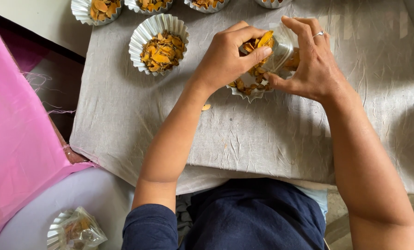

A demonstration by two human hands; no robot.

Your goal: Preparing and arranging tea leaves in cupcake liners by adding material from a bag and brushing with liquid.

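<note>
My left hand (225,58) pinches a clump of orange dried slices (261,40) over a fluted foil cup (249,91). My right hand (311,62), a ring on one finger, grips a clear plastic bag (281,51) with its mouth toward my left hand; more orange slices show through the bag. The cup under both hands holds loose slices and is partly hidden by my fingers. Everything rests on a table covered in wrinkled grey cloth (271,134).
A filled foil cup (158,44) stands to the left. More filled cups (98,10) line the far edge. A single slice (206,107) lies on the cloth. Pink fabric (17,139) hangs left. On a white stool (91,199) lies a wrapped foil cup (75,230).
</note>
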